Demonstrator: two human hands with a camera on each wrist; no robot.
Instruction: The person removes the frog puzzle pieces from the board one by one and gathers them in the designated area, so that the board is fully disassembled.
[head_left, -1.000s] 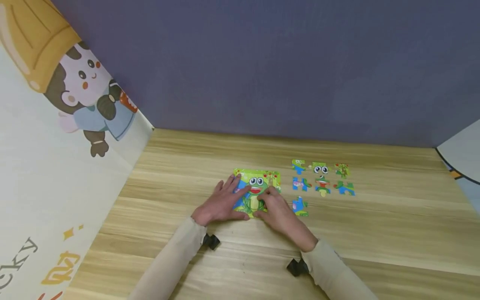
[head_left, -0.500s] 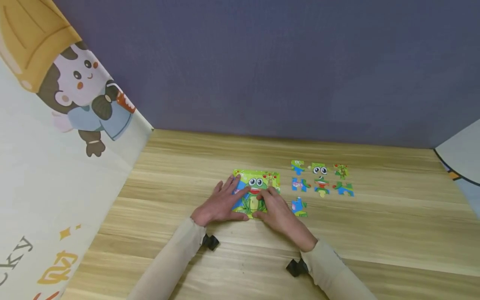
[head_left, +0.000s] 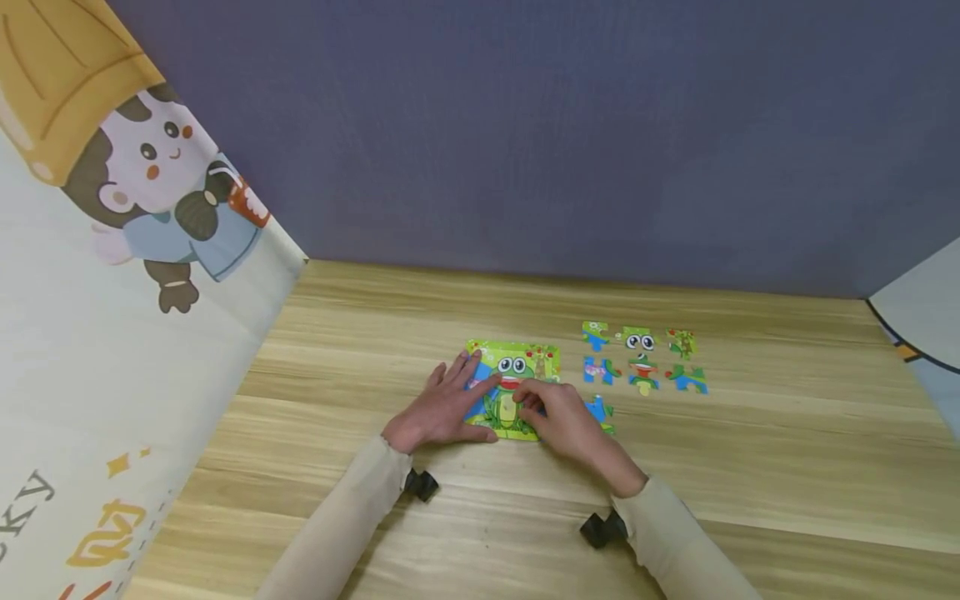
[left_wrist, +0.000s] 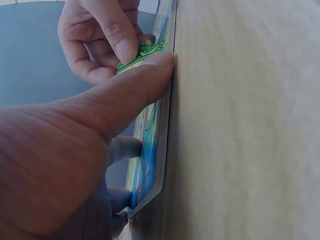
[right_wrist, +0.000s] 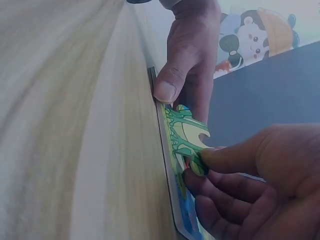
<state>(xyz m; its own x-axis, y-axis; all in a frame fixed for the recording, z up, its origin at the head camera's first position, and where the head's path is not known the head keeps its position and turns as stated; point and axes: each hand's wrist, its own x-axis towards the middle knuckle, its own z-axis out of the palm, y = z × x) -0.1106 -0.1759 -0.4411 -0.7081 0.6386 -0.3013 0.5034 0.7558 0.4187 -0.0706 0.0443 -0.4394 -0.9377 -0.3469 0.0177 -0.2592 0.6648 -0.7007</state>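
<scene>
A small frog jigsaw puzzle [head_left: 547,354] lies flat on the table, its frog facing me. My left hand [head_left: 438,407] rests on its left side, fingers spread and straight. In the left wrist view the thumb [left_wrist: 145,77] lies along the puzzle's near edge. My right hand [head_left: 566,417] pinches a puzzle piece [right_wrist: 187,132] between thumb and curled fingers. That piece shows the frog's yellow belly and green legs. The right wrist view has it tilted up from the board, its lower edge close to the left thumb. Whether it still touches the board I cannot tell.
Several loose puzzle pieces lie in rows to the right, among them one with the eyes [head_left: 641,340] and one with the mouth [head_left: 643,373]. The right hand partly covers a blue and green piece [head_left: 597,410]. A dark wall [head_left: 570,150] stands behind the wooden table [head_left: 360,333].
The right hand has shifted slightly right, its wrist too, and now partly covers the nearest loose piece. More of the puzzle's near edge shows. The left hand has stayed in place.
</scene>
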